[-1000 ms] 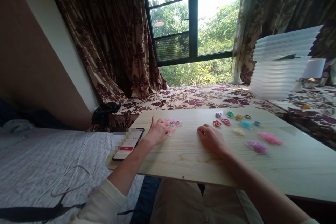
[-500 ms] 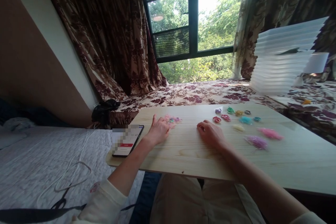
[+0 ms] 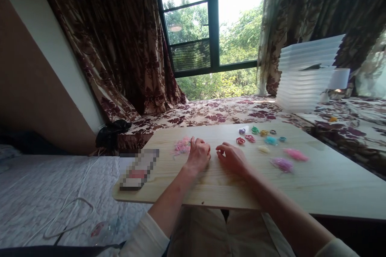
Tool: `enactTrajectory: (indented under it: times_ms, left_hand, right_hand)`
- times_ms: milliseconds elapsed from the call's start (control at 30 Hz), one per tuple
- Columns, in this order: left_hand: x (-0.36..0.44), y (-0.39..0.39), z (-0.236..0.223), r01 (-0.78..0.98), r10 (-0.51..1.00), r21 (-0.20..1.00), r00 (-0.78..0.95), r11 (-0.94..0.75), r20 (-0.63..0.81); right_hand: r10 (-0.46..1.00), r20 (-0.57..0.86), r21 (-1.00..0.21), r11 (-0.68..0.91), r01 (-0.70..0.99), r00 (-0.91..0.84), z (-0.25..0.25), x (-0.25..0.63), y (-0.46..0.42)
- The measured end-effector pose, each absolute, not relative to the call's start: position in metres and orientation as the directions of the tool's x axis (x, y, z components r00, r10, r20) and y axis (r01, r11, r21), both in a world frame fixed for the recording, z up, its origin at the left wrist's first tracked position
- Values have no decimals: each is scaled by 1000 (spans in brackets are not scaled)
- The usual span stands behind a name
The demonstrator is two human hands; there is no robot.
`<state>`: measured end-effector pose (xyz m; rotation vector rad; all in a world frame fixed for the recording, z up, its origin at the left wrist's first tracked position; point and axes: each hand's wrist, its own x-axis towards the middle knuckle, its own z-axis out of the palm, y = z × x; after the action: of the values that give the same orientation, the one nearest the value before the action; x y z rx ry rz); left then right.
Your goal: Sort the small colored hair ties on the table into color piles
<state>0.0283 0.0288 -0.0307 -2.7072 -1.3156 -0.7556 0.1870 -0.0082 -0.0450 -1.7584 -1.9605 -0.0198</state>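
Both hands can be seen over the pale wooden table (image 3: 211,188), kept close together around the middle of its left half, with a small gap between them. The left hand (image 3: 199,154) is curled, fingers bent inwards, and a tiny bit of red shows by its fingertips, but whether anything's actually being pinched can't be told. The right hand (image 3: 233,158) is loosely curled too, thumb side facing the other hand; whether anything small is held in there can't be made out either. A loose pastel pile (image 3: 181,145), mostly pink, is spread just beside the left hand, towards the table's far left corner. The phone (image 3: 139,170), screen blurred out, is laid near the left edge. Past the right hand, towards the far edge, little coiled bundles are grouped: purple (image 3: 242,131), green (image 3: 255,130), yellow (image 3: 264,133), a dark one (image 3: 273,132), two reddish ones (image 3: 240,141), and a teal one (image 3: 282,139). A light-blue heap (image 3: 271,140) is sat among them, with a cream heap (image 3: 263,149) a bit nearer the front edge. Further right, the pink heap (image 3: 296,155) and purple heap (image 3: 282,164) are placed close to each other.
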Motion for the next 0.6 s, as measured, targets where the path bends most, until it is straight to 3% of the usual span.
enactTrajectory:
  times_ms: [200, 600]
  left_hand:
    - [27, 27, -33, 744, 714, 192, 483, -640, 506]
    - [34, 24, -36, 728, 764, 321, 417, -605, 492]
  right_hand:
    - [920, 381, -309, 222, 925, -93, -46, 187, -9]
    - [885, 448, -286, 274, 918, -125, -46, 186, -11]
